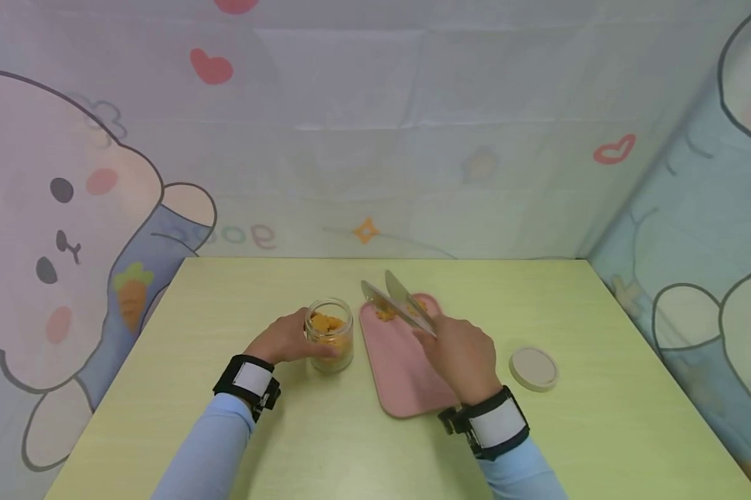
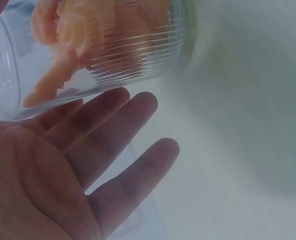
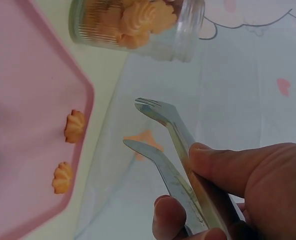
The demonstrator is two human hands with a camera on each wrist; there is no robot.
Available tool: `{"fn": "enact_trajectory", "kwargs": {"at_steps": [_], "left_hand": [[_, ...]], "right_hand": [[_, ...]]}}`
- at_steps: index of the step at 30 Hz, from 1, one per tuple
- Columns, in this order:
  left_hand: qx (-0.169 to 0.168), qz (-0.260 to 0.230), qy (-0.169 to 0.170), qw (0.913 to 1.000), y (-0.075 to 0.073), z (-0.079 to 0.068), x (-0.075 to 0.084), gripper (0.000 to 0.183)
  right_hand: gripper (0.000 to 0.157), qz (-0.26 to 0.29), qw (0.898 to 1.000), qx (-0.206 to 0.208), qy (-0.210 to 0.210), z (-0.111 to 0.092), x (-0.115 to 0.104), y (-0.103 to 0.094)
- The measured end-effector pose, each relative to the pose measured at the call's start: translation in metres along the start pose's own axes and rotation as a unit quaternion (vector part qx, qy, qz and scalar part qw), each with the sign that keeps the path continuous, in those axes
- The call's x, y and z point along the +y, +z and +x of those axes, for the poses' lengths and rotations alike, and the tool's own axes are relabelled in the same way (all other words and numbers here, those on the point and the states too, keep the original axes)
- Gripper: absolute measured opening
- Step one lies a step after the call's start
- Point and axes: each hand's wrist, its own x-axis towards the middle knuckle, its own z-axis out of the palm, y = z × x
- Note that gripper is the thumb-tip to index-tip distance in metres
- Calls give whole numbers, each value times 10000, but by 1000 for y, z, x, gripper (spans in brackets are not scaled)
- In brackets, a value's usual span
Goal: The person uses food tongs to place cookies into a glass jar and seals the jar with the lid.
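A clear glass jar (image 1: 329, 351) with orange-yellow, ridged cookies (image 2: 87, 25) inside stands left of a pink tray (image 1: 407, 378). My left hand (image 1: 294, 340) holds the jar from its left side, thumb across the front; in the left wrist view the other fingers lie fairly straight along the glass. Metal tongs (image 3: 188, 155) are gripped between thumb and fingers of my right hand (image 1: 463, 354). Their two tips, one slotted like a fork, stand apart with nothing between them, above the tray's far end. One cookie (image 3: 74, 126) and another cookie (image 3: 62, 178) lie near that end.
A round, pale lid (image 1: 534, 369) lies on the light yellow table (image 1: 225, 298), right of my right hand. Behind the table's far edge hangs a cloth backdrop (image 1: 350, 173) with cartoon prints, and it continues along the sides.
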Motion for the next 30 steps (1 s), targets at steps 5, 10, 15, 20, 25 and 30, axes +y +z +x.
{"fn": "enact_trajectory", "kwargs": {"at_steps": [5, 10, 15, 20, 25, 30], "left_hand": [[15, 30, 63, 10000, -3, -1, 4, 99], [32, 24, 111, 9999, -9, -2, 9, 98], [20, 124, 113, 9999, -12, -3, 14, 100], [45, 385, 144, 9991, -14, -3, 18, 91], [47, 534, 209, 9983, -14, -3, 20, 82], [56, 499, 198, 9985, -13, -3, 19, 79]], "right_hand": [[31, 60, 9986, -436, 296, 4, 4, 7], [33, 27, 9978, -540, 381, 6, 10, 15], [37, 0, 9979, -546, 339, 8, 13, 22], [39, -80, 9974, -606, 394, 13, 15, 29], [38, -118, 9953, -815, 510, 15, 15, 34], [39, -223, 9939, -925, 551, 15, 16, 40]]}}
